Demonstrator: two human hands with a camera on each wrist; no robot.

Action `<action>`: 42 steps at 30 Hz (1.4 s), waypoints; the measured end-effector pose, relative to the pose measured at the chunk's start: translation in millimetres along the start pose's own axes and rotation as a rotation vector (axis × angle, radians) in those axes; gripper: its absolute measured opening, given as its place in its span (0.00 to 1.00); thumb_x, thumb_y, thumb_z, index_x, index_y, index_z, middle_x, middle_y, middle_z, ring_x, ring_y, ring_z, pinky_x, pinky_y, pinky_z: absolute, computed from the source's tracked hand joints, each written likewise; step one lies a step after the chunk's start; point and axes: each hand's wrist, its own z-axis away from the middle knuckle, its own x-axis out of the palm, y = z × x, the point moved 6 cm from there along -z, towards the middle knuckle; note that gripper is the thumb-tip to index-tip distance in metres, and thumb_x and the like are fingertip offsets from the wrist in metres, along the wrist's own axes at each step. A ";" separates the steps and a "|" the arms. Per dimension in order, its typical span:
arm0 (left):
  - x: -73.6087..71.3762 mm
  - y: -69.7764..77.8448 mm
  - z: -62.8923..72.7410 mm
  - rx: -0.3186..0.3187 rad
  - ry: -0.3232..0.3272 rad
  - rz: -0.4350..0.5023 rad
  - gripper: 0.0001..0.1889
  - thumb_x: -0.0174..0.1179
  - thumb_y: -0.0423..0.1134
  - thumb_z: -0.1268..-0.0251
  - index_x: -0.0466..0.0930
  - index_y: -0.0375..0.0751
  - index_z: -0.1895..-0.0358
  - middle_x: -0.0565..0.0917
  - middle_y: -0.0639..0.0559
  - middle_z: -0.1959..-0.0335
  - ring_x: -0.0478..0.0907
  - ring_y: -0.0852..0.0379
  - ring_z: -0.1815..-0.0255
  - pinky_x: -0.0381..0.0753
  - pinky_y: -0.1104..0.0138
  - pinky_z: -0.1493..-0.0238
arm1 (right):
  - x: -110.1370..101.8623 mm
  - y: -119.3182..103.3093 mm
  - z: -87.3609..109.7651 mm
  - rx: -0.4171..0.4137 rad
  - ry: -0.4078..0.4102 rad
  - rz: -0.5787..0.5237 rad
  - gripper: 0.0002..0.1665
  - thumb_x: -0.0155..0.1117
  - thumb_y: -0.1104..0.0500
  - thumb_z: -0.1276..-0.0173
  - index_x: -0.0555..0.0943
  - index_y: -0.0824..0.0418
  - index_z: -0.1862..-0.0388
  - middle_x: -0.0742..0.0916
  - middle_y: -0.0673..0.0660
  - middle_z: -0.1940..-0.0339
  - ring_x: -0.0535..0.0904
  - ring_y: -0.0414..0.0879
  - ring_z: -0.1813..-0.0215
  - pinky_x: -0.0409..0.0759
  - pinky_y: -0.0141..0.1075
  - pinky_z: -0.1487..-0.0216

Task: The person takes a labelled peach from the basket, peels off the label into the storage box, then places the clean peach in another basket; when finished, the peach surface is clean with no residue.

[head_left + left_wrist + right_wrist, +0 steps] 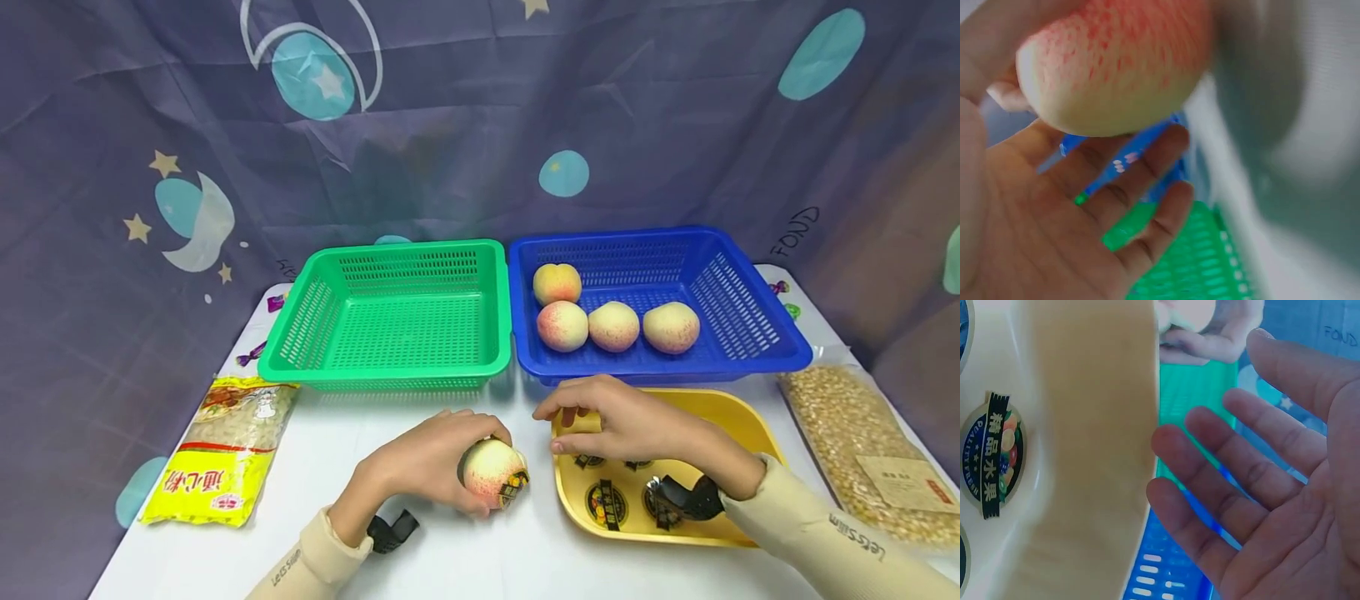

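My left hand (438,458) grips a peach (491,471) above the white table, left of the yellow tray. A dark fruit label (514,485) shows on the peach's right side. In the left wrist view the peach (1116,69) fills the top, pale below and red-speckled above, with thumb and fingers around it. My right hand (611,417) hovers over the left part of the yellow tray (667,533), holding nothing. The right wrist view shows its fingers (1229,469) spread and slightly bent beside the tray wall. Several round fruit labels (606,504) lie in the tray.
Behind the hands stand a green basket (405,379) and a blue basket (750,367) holding several peaches (671,327). A yellow pasta bag (217,450) lies at left, a bag of yellow kernels (862,450) at right. Wrapped candies (251,354) lie by the baskets. A patterned curtain (465,125) hangs behind.
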 end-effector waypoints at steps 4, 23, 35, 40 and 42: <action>3.2 -10.5 -2.1 0.017 0.012 0.202 0.34 0.83 0.51 0.58 0.74 0.60 0.46 0.81 0.67 0.52 0.76 0.68 0.50 0.77 0.67 0.43 | 0.4 -2.4 -0.7 -0.019 0.014 0.007 0.15 0.70 0.51 0.30 0.85 0.52 0.46 0.89 0.46 0.53 0.85 0.39 0.57 0.86 0.38 0.52; 19.5 -41.0 -3.5 -0.072 -0.045 0.486 0.33 0.82 0.50 0.58 0.76 0.67 0.46 0.80 0.67 0.49 0.74 0.64 0.46 0.73 0.65 0.41 | 33.6 -27.7 -29.6 -0.129 -0.011 0.098 0.18 0.74 0.52 0.34 0.86 0.48 0.45 0.83 0.46 0.55 0.76 0.38 0.54 0.77 0.30 0.54; 19.8 -45.9 1.0 -0.122 -0.029 0.449 0.36 0.82 0.52 0.58 0.77 0.65 0.40 0.78 0.63 0.50 0.73 0.62 0.47 0.73 0.64 0.38 | 50.8 -35.2 -44.3 -0.155 -0.077 0.222 0.14 0.72 0.54 0.33 0.88 0.44 0.48 0.81 0.45 0.59 0.72 0.34 0.57 0.74 0.27 0.55; 19.5 -46.0 -0.2 -0.105 -0.032 0.464 0.35 0.82 0.51 0.58 0.77 0.67 0.42 0.79 0.65 0.50 0.74 0.63 0.46 0.73 0.64 0.37 | 49.1 -35.2 -47.2 -0.147 -0.048 0.180 0.07 0.73 0.57 0.34 0.90 0.45 0.58 0.83 0.43 0.63 0.75 0.34 0.58 0.75 0.27 0.55; 19.6 -46.1 -0.9 -0.096 -0.034 0.465 0.34 0.82 0.51 0.58 0.77 0.67 0.43 0.79 0.66 0.51 0.74 0.63 0.47 0.72 0.64 0.37 | 47.7 -35.2 -48.3 -0.152 -0.035 0.165 0.05 0.73 0.57 0.34 0.90 0.46 0.61 0.83 0.41 0.64 0.76 0.33 0.59 0.76 0.27 0.55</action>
